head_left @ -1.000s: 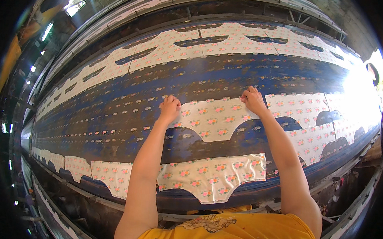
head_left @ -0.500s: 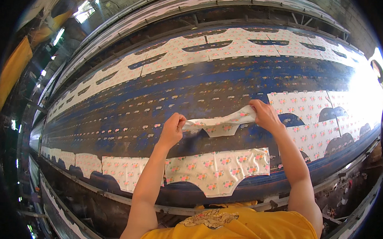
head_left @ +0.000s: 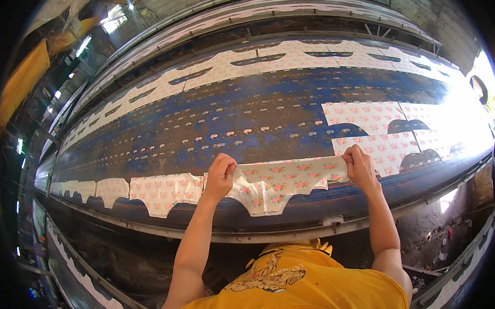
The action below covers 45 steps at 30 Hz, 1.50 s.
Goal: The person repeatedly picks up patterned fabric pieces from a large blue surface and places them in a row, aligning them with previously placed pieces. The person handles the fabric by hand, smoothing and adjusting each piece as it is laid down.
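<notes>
Cloth stretched L–R between both hands — left hand and right hand pinch its top corners, above table's near edge.

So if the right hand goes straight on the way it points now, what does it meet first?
The right hand, pinching one corner of the floral cloth piece, points away across the blue table. It would probably meet first the floral pieces laid just beyond it, though depth is unclear.
</notes>
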Tool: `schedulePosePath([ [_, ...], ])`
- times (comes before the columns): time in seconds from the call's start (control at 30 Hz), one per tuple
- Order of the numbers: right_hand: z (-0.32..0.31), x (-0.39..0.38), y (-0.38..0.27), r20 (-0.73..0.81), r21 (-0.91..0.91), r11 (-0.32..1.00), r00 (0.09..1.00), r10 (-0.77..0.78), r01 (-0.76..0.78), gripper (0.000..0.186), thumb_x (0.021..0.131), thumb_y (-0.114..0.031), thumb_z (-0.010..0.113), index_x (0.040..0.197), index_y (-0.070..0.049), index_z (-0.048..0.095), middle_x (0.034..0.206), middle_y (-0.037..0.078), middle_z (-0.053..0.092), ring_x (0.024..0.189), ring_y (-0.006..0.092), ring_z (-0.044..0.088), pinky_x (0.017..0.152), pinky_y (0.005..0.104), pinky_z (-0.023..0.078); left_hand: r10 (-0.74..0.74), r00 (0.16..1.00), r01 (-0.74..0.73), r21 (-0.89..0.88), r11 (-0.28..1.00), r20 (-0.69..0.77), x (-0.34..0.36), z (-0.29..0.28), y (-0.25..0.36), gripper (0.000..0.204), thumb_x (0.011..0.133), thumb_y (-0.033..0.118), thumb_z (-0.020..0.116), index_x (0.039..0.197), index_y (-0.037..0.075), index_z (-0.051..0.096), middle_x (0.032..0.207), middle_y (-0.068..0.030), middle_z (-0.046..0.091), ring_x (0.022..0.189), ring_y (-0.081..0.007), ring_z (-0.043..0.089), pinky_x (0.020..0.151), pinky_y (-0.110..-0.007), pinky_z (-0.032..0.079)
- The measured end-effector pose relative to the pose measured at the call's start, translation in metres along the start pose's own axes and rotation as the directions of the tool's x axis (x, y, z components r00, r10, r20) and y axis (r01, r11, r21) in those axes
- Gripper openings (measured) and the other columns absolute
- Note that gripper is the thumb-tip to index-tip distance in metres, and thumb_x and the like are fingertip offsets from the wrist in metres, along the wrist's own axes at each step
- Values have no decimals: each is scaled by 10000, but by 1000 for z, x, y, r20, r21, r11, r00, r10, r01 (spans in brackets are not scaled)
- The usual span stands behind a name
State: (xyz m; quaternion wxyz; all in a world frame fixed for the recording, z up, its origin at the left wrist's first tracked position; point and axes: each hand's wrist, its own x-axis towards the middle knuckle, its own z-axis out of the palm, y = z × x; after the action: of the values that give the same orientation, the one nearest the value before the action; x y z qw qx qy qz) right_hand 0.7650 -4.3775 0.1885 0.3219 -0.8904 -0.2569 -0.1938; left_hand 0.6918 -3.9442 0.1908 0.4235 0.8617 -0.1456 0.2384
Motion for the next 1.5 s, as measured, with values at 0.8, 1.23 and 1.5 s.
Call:
schedulePosePath([
  [0.8, -247, -111, 112, -70, -188, 976, 993, 94, -105, 101, 915, -70, 671, 953, -38, 582, 801, 172, 680, 700, 396, 671, 600, 443, 528, 30, 999, -23, -158, 987, 38, 34, 224, 145, 109, 918, 28, 645, 845, 25, 564, 751, -94, 557, 629, -212, 532, 584, -320, 432],
  [1.23, -207, -57, 375, 279, -159, 979, 945, 169, -128, 145, 981, -190, 607, 967, -46, 593, 946, 166, 688, 831, 396, 670, 722, 487, 523, -120, 927, -52, 438, 897, 355, 87, 418, 66, 166, 987, 227, 572, 1018, 65, 592, 1026, -123, 670, 782, -388, 689, 657, -497, 564],
  [1.5, -171, -12, 430, 406, -167, 981, 900, 158, -97, 271, 1016, -314, 572, 980, -46, 584, 941, 181, 695, 833, 413, 668, 715, 507, 518, -157, 913, -77, 536, 841, 378, 125, 428, 39, 148, 981, 208, 600, 947, 75, 547, 947, -114, 587, 734, -379, 661, 595, -492, 549],
])
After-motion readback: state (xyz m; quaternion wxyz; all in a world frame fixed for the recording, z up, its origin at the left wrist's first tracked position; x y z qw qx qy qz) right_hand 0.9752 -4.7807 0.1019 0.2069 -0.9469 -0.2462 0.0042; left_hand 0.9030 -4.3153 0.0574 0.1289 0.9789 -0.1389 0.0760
